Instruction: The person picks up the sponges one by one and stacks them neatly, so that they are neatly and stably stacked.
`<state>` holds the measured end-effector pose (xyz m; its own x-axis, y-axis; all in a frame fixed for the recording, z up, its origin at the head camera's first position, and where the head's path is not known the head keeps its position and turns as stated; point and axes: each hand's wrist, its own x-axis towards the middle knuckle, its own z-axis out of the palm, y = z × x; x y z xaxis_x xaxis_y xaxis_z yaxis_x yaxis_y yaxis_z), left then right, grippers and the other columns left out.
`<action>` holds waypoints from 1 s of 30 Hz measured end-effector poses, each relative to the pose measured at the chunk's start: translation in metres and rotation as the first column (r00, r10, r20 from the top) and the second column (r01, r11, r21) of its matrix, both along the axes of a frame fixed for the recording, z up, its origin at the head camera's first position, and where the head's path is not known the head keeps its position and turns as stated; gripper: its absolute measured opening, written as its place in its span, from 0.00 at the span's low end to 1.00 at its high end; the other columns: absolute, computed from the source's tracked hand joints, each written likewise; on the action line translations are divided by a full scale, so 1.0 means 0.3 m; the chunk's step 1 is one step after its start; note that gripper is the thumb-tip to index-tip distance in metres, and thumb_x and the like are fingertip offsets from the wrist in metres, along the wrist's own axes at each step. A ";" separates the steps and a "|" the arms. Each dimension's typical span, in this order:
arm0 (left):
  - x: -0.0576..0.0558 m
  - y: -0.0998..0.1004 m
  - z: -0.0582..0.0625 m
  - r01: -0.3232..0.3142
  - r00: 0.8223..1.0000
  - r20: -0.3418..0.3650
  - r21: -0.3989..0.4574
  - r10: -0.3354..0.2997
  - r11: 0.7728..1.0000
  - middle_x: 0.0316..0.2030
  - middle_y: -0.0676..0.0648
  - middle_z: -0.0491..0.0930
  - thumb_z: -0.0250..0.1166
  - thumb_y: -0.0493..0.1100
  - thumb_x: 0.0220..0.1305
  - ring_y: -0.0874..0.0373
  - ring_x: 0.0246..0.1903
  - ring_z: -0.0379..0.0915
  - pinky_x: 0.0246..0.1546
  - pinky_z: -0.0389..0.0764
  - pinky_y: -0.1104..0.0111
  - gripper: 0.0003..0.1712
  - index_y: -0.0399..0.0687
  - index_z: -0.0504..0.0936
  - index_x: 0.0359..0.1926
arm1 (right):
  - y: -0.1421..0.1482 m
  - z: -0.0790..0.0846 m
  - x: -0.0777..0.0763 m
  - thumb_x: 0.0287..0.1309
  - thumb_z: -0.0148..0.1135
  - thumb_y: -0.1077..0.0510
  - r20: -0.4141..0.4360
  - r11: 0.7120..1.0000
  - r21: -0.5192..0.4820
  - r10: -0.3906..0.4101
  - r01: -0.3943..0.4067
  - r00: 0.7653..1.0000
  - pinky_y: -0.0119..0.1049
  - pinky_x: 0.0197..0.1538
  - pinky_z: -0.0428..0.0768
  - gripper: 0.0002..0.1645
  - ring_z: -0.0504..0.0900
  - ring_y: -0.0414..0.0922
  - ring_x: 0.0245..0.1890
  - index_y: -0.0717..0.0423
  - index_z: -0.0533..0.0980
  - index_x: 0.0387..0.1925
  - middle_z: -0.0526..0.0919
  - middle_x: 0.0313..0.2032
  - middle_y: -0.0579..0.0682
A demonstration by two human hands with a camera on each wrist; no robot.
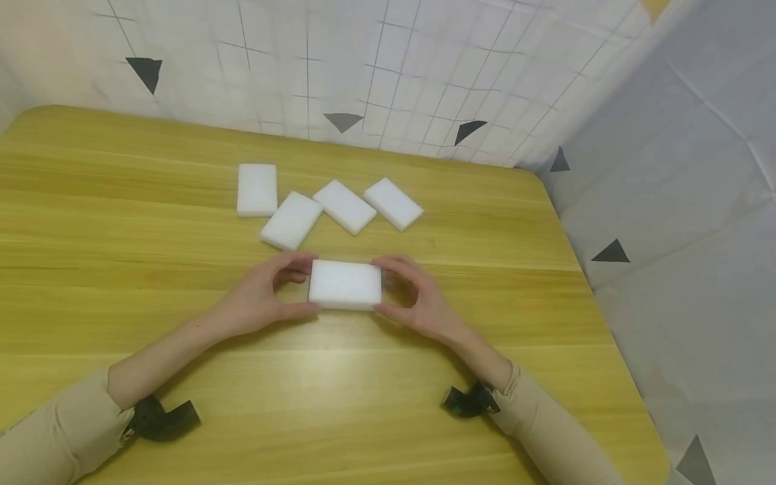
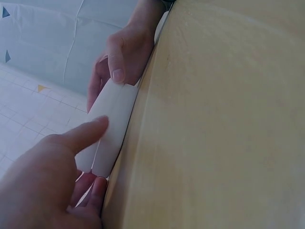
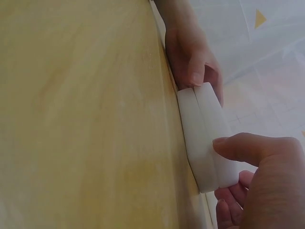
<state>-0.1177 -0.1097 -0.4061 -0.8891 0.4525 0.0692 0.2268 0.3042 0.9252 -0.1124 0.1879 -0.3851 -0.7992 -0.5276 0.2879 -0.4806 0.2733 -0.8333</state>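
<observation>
Two white sponge-like blocks lie flat, one on the other; the seam between the upper block [image 3: 212, 112] and the lower block [image 3: 194, 133] shows in both wrist views. From the head view only the stack's top [image 1: 345, 283] and near side are seen. My left hand [image 1: 263, 294] grips the left end, thumb at the near side and fingers at the far side. At the right end, my right hand [image 1: 426, 300] grips likewise. The left thumb [image 2: 90, 133] presses close to the seam. Some fingertips are hidden behind the blocks.
Beyond the hands lie several more white blocks: one upright at left [image 1: 257, 190], a tilted one [image 1: 292, 221] close to it, and two slanted ones [image 1: 345, 207] to the right. The wooden table [image 1: 339, 404] ends at a white gridded curtain [image 1: 291, 74].
</observation>
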 end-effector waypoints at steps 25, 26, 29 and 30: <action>-0.001 -0.003 -0.001 0.000 1.000 0.008 0.011 0.000 1.000 0.60 0.46 0.77 0.81 0.45 0.49 0.52 0.57 0.76 0.61 0.78 0.66 0.43 0.45 0.72 0.66 | 0.032 -0.080 -0.036 0.49 0.74 0.70 -0.018 1.000 -0.029 0.001 -0.002 1.000 0.46 0.72 0.69 0.41 0.71 0.50 0.65 0.60 0.71 0.66 0.74 0.63 0.55; -0.001 -0.002 -0.001 0.000 1.000 0.007 0.011 0.000 1.000 0.60 0.46 0.77 0.81 0.46 0.49 0.52 0.57 0.76 0.61 0.78 0.66 0.43 0.45 0.72 0.66 | 0.032 -0.081 -0.037 0.51 0.73 0.69 -0.012 0.999 -0.034 -0.008 0.008 1.000 0.45 0.72 0.68 0.39 0.71 0.50 0.65 0.60 0.71 0.66 0.75 0.63 0.55; -0.001 -0.002 0.000 -0.002 1.000 0.003 0.008 0.002 1.000 0.60 0.46 0.77 0.81 0.46 0.49 0.53 0.57 0.76 0.61 0.77 0.66 0.43 0.45 0.72 0.65 | 0.033 -0.082 -0.041 0.56 0.68 0.69 0.020 0.997 -0.067 -0.042 0.043 0.999 0.46 0.72 0.68 0.34 0.72 0.51 0.64 0.61 0.72 0.65 0.75 0.62 0.56; -0.001 -0.002 -0.001 -0.001 1.000 0.002 0.007 0.001 1.000 0.60 0.46 0.77 0.81 0.46 0.49 0.53 0.57 0.76 0.61 0.77 0.66 0.43 0.45 0.72 0.65 | 0.033 -0.083 -0.044 0.57 0.66 0.68 0.030 0.995 -0.081 -0.055 0.057 0.998 0.47 0.72 0.68 0.32 0.72 0.51 0.63 0.61 0.72 0.64 0.76 0.62 0.56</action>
<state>-0.1181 -0.1103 -0.4063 -0.8899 0.4507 0.0708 0.2247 0.2979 0.9278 -0.1256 0.1977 -0.4100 -0.8350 -0.4576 0.3057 -0.4429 0.2292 -0.8668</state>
